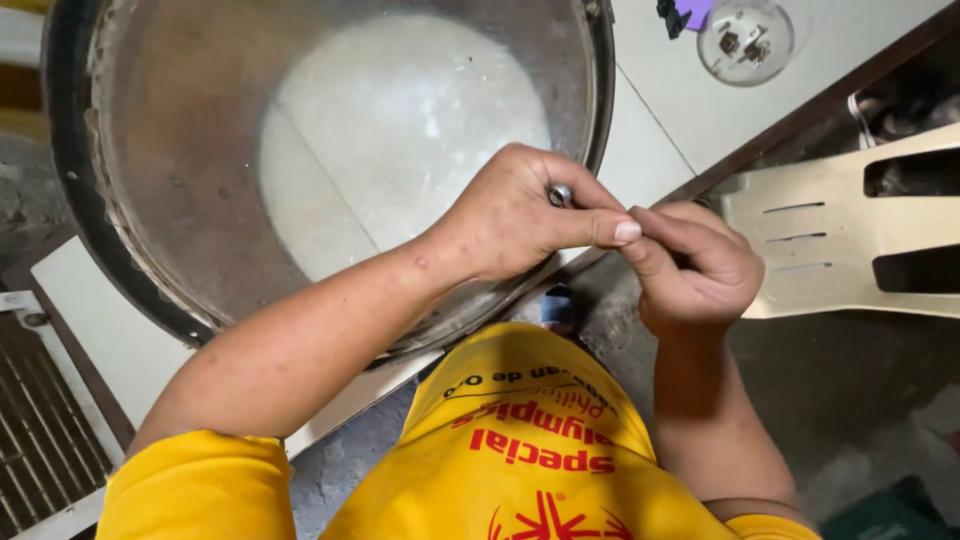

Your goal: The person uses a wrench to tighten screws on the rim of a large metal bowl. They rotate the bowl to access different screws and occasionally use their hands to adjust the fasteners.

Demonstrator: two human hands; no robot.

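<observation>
Left hand (pixel 510 220) pinches a small metal nut (pixel 559 194) at the drum (pixel 180 250) rim, right hand (pixel 695 265) fingers closed against the left thumb on something hidden; judged best to steady the rim and turn squarely.

Metal drum (pixel 180 150) cropped at top

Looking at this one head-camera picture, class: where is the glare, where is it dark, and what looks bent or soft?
Head view: glare whitens the pale middle of the drum; its rim and the floor at lower right lie in shadow; the wide lens bows the rim and table edge; the left hand, right hand and small metal piece are sharp, while the yellow shirt up close looks slightly soft.
</observation>
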